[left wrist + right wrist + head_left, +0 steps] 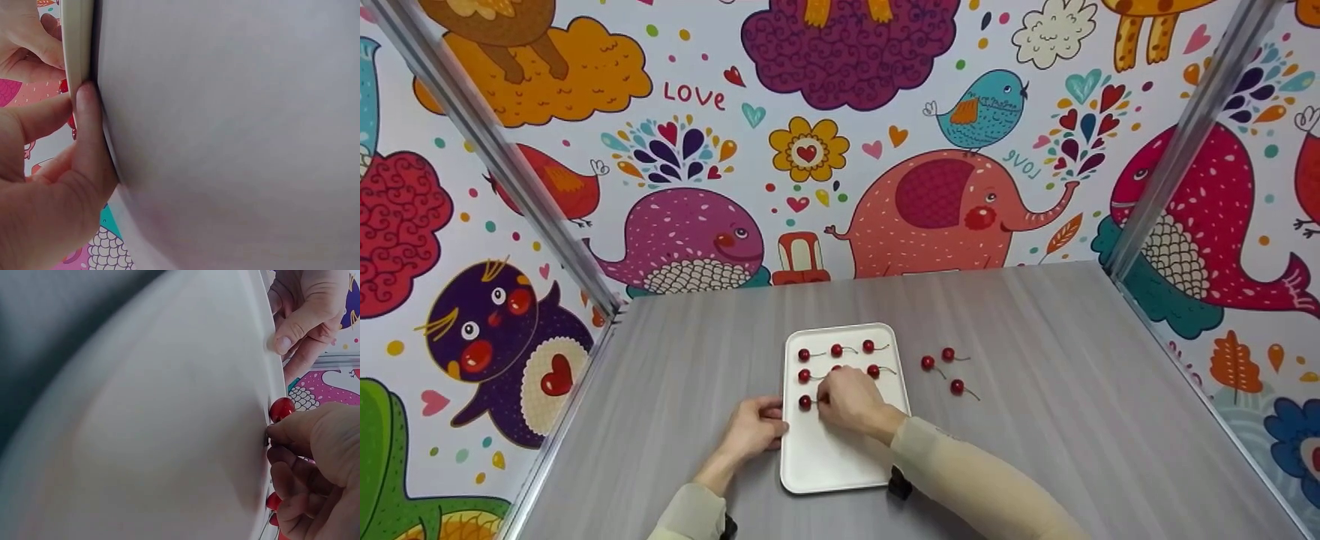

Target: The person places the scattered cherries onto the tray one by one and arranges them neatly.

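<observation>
A white rectangular tray (pixel 844 465) lies on the table, with several red cherries in rows on its far half. My left hand (pixel 754 431) grips the tray's left edge; in the left wrist view, thumb and finger pinch the rim (pixel 79 45). Over the tray, my right hand (pixel 851 401) pinches the stem of the cherry (pixel 805 403) at the left of the nearest row. The right wrist view has thumb and forefinger together beside this cherry (pixel 282 409). Part of the middle cherry (pixel 837 369) in the row behind is hidden by the right hand.
To the right of the tray, three stemmed cherries lie loose on the grey table (pixel 1020 450), one of them (pixel 957 387) nearer than the others. Walls with cartoon animals and metal posts (pixel 1162 142) enclose the table at the back and sides.
</observation>
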{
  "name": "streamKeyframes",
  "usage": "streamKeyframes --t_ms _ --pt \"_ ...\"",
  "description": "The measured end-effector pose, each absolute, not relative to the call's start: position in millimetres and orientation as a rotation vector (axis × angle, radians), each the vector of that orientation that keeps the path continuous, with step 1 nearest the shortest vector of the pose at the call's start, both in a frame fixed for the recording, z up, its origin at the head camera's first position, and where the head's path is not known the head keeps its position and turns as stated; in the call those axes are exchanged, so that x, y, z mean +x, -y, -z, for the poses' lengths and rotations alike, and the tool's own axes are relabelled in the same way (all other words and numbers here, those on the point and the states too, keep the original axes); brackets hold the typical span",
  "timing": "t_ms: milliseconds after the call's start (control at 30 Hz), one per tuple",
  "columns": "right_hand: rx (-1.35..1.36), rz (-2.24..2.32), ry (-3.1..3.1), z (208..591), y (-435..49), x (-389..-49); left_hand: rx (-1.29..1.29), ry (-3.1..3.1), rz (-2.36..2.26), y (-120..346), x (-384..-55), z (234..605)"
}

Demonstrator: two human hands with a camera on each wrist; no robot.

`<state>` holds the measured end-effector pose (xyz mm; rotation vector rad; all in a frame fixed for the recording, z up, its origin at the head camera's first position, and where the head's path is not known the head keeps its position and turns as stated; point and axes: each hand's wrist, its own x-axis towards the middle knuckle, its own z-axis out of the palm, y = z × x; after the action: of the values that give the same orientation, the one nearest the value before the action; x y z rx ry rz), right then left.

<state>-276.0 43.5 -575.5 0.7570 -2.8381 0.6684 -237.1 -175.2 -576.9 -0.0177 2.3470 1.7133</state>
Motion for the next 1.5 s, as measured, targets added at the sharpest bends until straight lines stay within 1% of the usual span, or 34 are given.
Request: streamKeyframes --t_ms 200,433,600,867,1167,1500 --pt "0.759 -0.714 2.852 569.2 -53.2 -271.8 -0.007 -2.339 -1.716 175.3 -236.0 577.3" --pt "0.804 -0.712 2.803 555.9 -76.5 -266.8 -0.017 -2.346 -1.703 177.1 -234.8 577.2" --pt "0.827 -0.751 2.743 546.2 -97.6 -265.2 -0.030 -2.356 -1.697 180.0 -234.6 576.7" --pt "0.792 -0.766 2.676 537.2 -142.4 -264.8 -0.025 -2.366 -1.699 177.0 -236.8 578.5" --pt "0.753 -0.816 2.584 547.0 -204.4 -262.9 -0.010 -2.382 -1.667 176.7 -237.7 576.0" --pt "0.562 -0.859 2.650 566.7 -264.5 -260.2 -0.012 -2.369 -1.651 176.8 -237.8 577.7"
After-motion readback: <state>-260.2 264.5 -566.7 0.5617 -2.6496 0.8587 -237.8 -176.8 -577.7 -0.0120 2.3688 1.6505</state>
